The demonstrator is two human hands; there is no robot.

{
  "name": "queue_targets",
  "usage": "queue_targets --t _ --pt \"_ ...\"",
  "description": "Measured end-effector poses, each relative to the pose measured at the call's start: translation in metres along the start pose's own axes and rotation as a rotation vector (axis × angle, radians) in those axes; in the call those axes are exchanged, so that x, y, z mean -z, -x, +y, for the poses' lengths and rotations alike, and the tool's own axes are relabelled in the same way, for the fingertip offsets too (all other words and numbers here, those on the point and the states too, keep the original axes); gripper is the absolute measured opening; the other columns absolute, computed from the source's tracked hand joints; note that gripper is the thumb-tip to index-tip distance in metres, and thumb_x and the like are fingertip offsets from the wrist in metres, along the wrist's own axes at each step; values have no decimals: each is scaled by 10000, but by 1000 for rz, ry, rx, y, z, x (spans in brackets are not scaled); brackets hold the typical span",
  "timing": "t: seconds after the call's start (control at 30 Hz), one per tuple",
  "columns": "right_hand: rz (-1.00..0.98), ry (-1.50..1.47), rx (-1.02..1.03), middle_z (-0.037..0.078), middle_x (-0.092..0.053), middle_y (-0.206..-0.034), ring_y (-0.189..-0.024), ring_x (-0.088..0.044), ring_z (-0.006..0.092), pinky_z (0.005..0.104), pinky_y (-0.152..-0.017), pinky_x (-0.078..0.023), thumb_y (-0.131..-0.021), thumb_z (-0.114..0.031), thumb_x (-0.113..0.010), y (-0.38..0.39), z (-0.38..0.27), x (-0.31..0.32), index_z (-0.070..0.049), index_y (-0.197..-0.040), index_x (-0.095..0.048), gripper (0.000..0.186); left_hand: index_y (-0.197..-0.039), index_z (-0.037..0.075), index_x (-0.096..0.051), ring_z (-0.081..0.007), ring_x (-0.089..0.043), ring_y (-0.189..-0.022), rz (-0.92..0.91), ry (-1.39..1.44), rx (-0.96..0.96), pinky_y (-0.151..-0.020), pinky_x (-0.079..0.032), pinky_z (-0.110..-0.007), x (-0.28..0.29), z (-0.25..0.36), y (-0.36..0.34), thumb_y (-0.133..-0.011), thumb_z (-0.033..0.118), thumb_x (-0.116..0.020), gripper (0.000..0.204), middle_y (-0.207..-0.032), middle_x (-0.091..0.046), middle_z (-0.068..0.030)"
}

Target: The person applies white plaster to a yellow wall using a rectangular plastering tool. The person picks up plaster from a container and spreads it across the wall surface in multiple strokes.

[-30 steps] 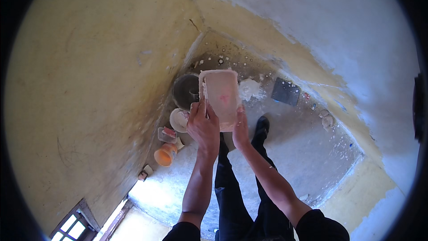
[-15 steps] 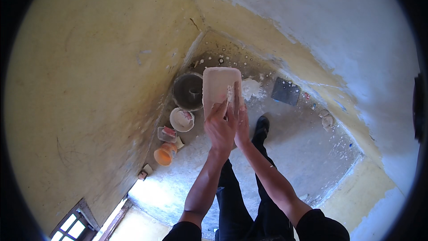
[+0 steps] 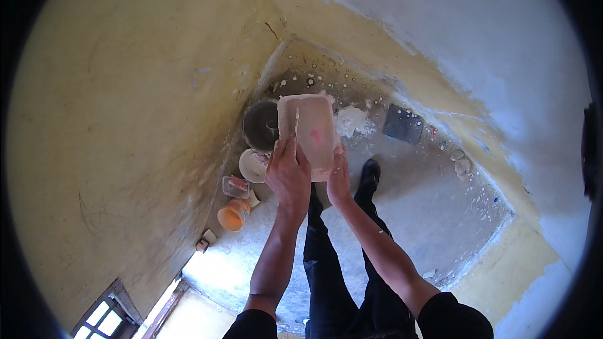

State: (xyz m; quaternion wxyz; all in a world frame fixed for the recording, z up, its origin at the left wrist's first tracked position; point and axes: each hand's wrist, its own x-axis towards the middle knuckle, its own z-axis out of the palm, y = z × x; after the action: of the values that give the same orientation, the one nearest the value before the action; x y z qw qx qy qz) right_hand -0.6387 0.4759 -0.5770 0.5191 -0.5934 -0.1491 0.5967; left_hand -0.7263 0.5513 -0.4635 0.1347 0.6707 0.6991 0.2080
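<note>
Above the floor (image 3: 421, 213): one pink tray (image 3: 319, 116), gripped by the right hand (image 3: 339, 181) at its lower right corner; one thin tool (image 3: 297, 120), held in the left hand (image 3: 289, 177) over the tray. Along the floor's left edge: four containers (image 3: 242, 207).

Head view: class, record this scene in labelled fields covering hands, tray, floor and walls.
Left hand: holds a thin tool, seen nearly edge-on, over the tray
Right hand: holds the tray's right edge
Tray: shallow, rectangular, pale pink, with a brighter pink patch inside
Floor, along left wall: dark tub, white bucket, clear container, orange bucket
Floor, toward right wall: whitish heap, dark square sheet
Walls: yellow, the right one partly whitish
</note>
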Motion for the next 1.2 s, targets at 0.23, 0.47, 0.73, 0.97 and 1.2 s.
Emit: queue_targets --t 0.23,0.47,0.73,0.97,1.2 --pt "69 -21 -13 152 -340 -1483 -1369 -363 232 353 -1129 -313 -1076 -396 -313 4 -33 -18 6 -1521 -215 607 -1015 -14 -718 -335 -682 -766 -15 154 147 -660 -535 -402 -8 5 23 -890 80 -610 190 -916 -687 -149" --pt "-8 -179 1 159 -359 -1461 -1357 -378 228 354 -1119 -333 -1072 -419 -307 -1 -23 -13 2 -1521 -195 625 -995 -46 -710 -324 -676 -685 -28 349 253 -605 -520 -375 -20 15 24 -884 81 -644 181 -863 -683 -174" --pt "0 -113 -17 166 -339 -1477 -1336 -418 241 352 -1108 -362 -1073 -420 -292 1 -28 -9 -7 -1530 -156 631 -988 -30 -710 -343 -674 -714 107 352 174 -606 -508 -392 -8 14 9 -881 85 -653 167 -833 -667 -177" --pt "-106 -184 11 166 -326 -1489 -1359 -396 248 354 -1128 -339 -1069 -439 -304 3 -24 -11 1 -1535 -100 672 -998 -3 -721 -339 -683 -753 -47 265 68 -651 -537 -398 -16 13 16 -855 62 -643 176 -873 -681 -156" --pt "-38 -112 5 161 -281 -1520 -1390 -342 248 364 -1139 -311 -1066 -455 -296 0 -13 -4 1 -1539 -137 676 -1043 14 -709 -333 -671 -746 -55 76 109 -630 -522 -408 -5 9 2 -864 60 -634 199 -879 -657 -125"
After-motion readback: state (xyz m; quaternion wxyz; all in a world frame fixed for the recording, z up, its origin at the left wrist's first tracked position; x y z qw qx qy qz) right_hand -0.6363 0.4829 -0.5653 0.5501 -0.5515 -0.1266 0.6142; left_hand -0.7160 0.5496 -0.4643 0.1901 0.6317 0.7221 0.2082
